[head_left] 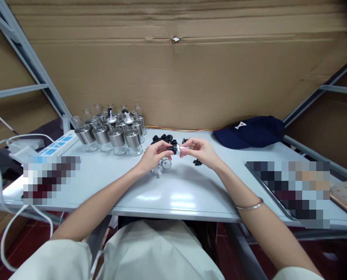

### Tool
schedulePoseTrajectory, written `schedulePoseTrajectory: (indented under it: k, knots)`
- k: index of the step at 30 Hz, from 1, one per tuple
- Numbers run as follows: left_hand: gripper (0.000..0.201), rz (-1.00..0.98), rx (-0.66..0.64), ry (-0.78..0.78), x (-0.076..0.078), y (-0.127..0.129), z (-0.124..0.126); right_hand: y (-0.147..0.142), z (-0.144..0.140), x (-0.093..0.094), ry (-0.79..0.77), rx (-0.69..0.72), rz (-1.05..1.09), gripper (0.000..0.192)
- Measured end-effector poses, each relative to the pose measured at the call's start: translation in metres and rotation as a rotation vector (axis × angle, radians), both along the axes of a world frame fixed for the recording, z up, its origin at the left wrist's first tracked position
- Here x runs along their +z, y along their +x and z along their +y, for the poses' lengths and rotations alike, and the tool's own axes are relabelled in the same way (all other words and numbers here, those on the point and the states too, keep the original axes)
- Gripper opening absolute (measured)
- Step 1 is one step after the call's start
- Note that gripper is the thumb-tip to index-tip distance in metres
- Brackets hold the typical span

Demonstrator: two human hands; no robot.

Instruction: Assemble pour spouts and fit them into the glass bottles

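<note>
My left hand and my right hand meet above the middle of the white table. Between their fingertips they hold a small pourer cap, black on the left side and white and silver on the right. Both hands pinch it. Under my left hand lie a few more silver and white caps on the table. Small black plastic parts lie just behind the hands, and a few more black bits sit under my right hand.
Several glass bottles with steel collars stand at the back left. A white power strip with a looping cable lies at the left. A navy cap rests at the back right. Cardboard walls the back.
</note>
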State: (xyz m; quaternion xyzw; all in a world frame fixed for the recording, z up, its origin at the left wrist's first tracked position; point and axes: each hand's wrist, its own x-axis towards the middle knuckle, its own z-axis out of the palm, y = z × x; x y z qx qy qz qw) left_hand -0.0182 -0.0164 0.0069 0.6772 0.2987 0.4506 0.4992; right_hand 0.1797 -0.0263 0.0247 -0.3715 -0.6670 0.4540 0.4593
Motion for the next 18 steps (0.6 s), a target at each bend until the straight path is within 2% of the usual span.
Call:
schedulePoseTrajectory:
  k: [7, 12, 18]
  knots:
    - [0.026, -0.031, -0.010, -0.020, -0.0047, 0.0002, 0.0007, -0.0030, -0.0009, -0.0006, -0.018, 0.028, 0.016, 0.034]
    - [0.025, -0.065, -0.047, -0.029, -0.0021, 0.0003, -0.0007, -0.0043, -0.0011, 0.0004, -0.022, 0.032, 0.026, 0.033]
    - [0.024, -0.004, -0.083, -0.006, -0.0036, -0.0004, -0.0023, -0.0003, -0.0005, -0.0005, -0.057, 0.088, 0.002, 0.032]
